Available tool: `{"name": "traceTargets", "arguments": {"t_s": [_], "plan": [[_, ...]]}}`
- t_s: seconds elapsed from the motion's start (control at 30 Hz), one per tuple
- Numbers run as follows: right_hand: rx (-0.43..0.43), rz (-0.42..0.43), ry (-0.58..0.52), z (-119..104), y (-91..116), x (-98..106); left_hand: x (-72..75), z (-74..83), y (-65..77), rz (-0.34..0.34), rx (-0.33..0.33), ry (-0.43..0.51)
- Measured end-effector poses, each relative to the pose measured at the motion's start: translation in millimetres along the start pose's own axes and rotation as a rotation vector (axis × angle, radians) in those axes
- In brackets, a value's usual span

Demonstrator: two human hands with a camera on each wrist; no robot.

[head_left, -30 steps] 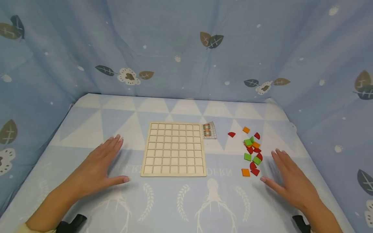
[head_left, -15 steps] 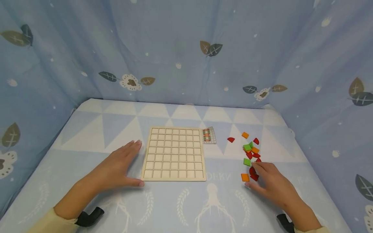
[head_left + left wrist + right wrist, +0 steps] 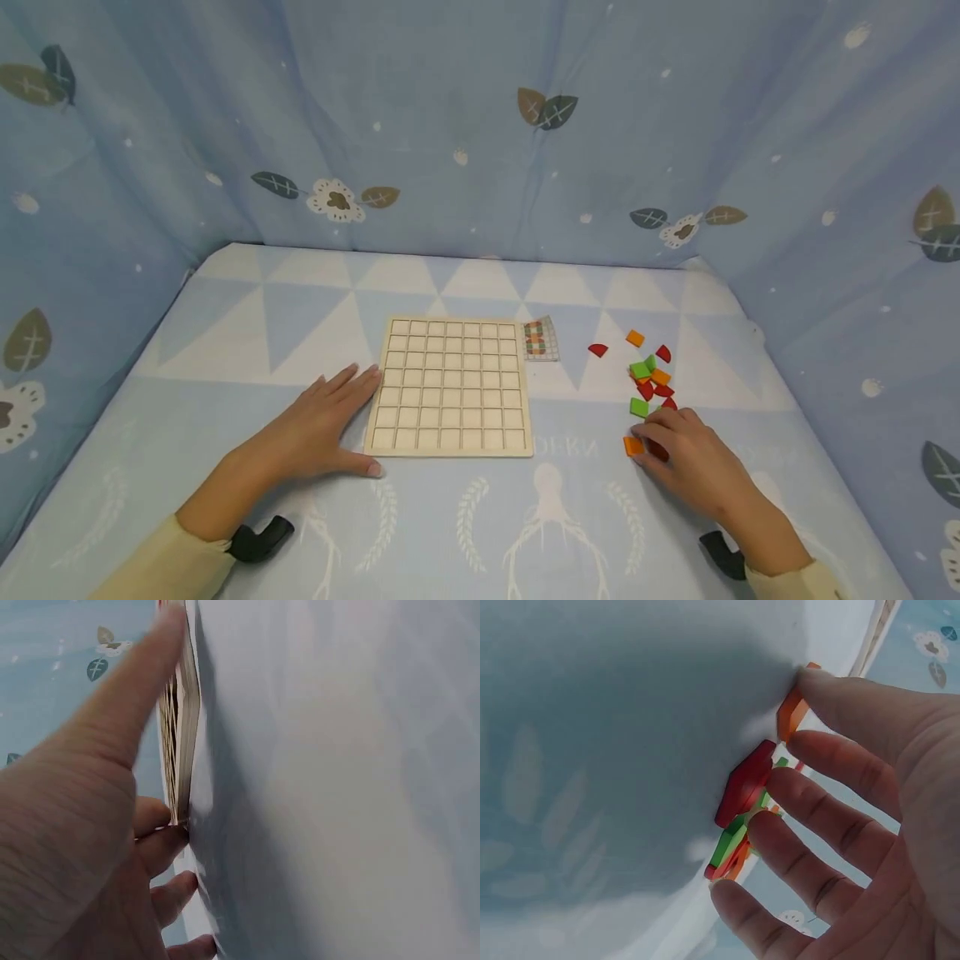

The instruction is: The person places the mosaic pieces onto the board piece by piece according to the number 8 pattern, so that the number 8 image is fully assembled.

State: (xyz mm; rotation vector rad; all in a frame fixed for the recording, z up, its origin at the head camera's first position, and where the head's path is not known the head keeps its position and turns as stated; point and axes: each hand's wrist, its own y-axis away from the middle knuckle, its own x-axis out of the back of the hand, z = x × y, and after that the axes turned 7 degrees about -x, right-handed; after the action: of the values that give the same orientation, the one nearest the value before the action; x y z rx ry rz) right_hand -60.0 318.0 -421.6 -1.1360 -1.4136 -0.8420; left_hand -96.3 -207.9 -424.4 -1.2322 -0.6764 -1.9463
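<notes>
A pale wooden grid board [image 3: 450,387] lies in the middle of the table. My left hand [image 3: 311,433] rests at its left side, fingers extended with the fingertips at the edge and the thumb by the near left corner. To the right, my right hand [image 3: 693,462] pinches an orange square tile [image 3: 632,447] between thumb and index finger. The right wrist view shows that orange tile [image 3: 791,712] between the two tips, while the other fingers spread over a red tile [image 3: 744,784] and a green tile [image 3: 726,841]. Part of the pile is hidden under this hand.
Loose tiles lie beyond the right hand, among them a green square [image 3: 639,407], a red quarter-round [image 3: 597,350] and an orange square [image 3: 635,338]. A small pattern card [image 3: 541,339] touches the board's upper right side. A blue curtain [image 3: 450,125] closes off the back and sides.
My left hand has moved right to the board's edge. My right hand has come left over the tiles, and its thumb and index finger have closed on the near orange tile.
</notes>
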Motion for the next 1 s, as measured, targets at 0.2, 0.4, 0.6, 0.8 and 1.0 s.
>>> {"name": "traceTargets", "arguments": {"t_s": [0.2, 0.4, 0.6, 0.8, 1.0], "plan": [[-0.016, -0.025, -0.025, -4, -7, 6, 3.1, -4.3, -1.8, -0.021, -0.012, 0.024], [-0.069, -0.087, -0.042, -8, -13, 10, 5.6, -4.9, -1.1, -0.013, -0.031, 0.060], [-0.153, -0.162, -0.115, -8, -18, 11, 3.7, -4.2, -0.6, -0.013, -0.023, 0.079], [-0.244, -0.232, -0.259, -9, -21, 9, 0.6, -2.7, 1.8, 0.005, -0.018, 0.104], [-0.190, -0.255, -0.261, -13, -32, 8, -2.3, -4.9, 3.6, 0.000, -0.013, 0.187]]}}
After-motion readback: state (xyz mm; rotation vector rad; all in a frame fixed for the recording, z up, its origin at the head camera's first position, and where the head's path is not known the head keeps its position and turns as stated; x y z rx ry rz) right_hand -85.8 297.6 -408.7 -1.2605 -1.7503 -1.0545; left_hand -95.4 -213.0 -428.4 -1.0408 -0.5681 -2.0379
